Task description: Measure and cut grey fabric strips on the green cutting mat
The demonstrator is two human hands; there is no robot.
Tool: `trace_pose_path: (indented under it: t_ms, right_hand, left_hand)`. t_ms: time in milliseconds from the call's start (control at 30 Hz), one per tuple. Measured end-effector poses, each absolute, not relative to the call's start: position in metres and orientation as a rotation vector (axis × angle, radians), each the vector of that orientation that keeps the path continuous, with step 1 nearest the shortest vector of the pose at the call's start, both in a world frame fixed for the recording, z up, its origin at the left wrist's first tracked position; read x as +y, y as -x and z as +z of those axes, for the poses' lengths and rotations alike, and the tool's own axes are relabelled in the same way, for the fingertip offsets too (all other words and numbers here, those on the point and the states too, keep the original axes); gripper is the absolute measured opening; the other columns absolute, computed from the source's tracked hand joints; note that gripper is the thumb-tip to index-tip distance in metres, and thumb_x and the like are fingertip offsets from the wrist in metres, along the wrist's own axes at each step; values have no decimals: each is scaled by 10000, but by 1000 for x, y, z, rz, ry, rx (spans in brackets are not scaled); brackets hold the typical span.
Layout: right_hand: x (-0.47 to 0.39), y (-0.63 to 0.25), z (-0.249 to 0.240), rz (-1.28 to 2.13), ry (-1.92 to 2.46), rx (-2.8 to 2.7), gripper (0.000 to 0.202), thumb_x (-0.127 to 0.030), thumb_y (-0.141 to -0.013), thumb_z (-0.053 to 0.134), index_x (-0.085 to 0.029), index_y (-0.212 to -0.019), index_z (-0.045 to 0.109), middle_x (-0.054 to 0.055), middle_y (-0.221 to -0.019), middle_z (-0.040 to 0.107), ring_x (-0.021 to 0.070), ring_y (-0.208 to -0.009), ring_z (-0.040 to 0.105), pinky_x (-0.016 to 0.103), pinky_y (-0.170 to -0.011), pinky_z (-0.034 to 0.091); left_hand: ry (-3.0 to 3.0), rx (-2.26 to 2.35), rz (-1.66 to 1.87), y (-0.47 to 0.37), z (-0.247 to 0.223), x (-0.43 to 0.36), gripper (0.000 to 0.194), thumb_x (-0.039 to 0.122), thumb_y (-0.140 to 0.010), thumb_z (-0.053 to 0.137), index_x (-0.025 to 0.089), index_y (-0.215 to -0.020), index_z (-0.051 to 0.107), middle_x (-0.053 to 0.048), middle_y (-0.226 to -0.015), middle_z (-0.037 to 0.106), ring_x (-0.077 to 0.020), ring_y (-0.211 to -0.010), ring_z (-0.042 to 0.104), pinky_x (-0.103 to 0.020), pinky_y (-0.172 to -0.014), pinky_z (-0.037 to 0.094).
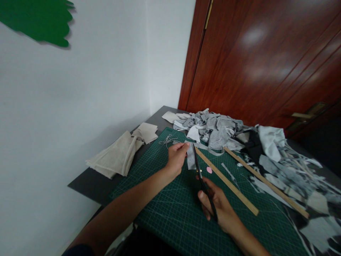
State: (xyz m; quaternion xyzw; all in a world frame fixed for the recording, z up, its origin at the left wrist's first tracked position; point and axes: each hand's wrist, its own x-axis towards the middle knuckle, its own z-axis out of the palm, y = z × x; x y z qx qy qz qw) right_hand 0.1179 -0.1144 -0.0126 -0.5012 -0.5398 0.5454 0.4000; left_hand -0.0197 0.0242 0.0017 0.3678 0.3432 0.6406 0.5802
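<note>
My left hand (176, 159) pinches the upper edge of a small grey piece of fabric (191, 159), which hangs down above the green cutting mat (160, 204). In my right hand (217, 202) is a pair of black-handled scissors (201, 181), with my fingers wrapped round the handles. Their blades point away from me and run along the right edge of the fabric piece. Whether the blades touch the cloth I cannot tell. Just right of the scissors, a pink tailor's chalk (209, 170) lies on the mat.
Two wooden rulers (229, 183) (266, 181) lie slantwise on the mat. Grey fabric scraps (221, 129) are heaped along the back and right. Folded beige cloth (117, 154) sits at the left table edge. Loose threads (167, 139) lie near the back. A white wall and a wooden door (253, 64) border the table.
</note>
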Motion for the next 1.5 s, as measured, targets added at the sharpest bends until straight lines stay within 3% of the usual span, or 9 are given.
trace_pose_path:
  t_ms: [333,833,1167,1267,1367,1500]
  right_hand:
    - [-113,-118,-13,1372,1262,-1380,943,-795,-784,697,-89,-1385,523,-116,-484,412,80,-373,345,196,-355,348]
    - [-113,-118,-14,1381,1262,-1372,864,-764,-803,703,-127,-1364,543,-113,-520,421,77,-385,350,197,-363,342]
    - [-112,-121,-20,1351,1262,-1421,787,-702,-863,687,-118,-1371,544,-110,-516,432,80,-388,362,194,-370,362]
    - [-112,-121,-18,1352,1259,-1424,773,-713,-841,699,-135,-1341,581,-112,-513,417,82,-380,360,201,-366,381]
    - [-113,-120,-13,1358,1258,-1427,796,-715,-818,722,-145,-1356,585,-120,-498,392,89,-382,358,208,-366,396]
    - [-114,-120,-12,1374,1255,-1425,825,-725,-817,714,-133,-1375,577,-115,-504,392,91,-393,349,211,-365,390]
  left_hand:
    - [-884,800,1511,20,1,26,443,540,-662,861,141,-630,673,32,-560,500,-76,-520,394,-228,-509,313]
    - [-857,781,1512,20,4,24,427,514,-661,880,147,-614,667,40,-555,481,-72,-513,382,-229,-499,293]
    - [-846,796,1510,19,0,25,423,512,-651,891,138,-656,692,31,-577,526,-77,-522,430,-224,-501,315]
    - [-749,737,1477,20,4,25,455,524,-629,911,149,-637,653,19,-597,562,-94,-541,489,-232,-530,379]
    - [-600,657,1280,24,10,28,490,601,-686,864,159,-668,654,-39,-646,638,-160,-619,606,-276,-594,478]
    - [-537,636,1136,29,13,35,465,605,-797,785,153,-734,693,-91,-716,701,-189,-659,652,-289,-583,503]
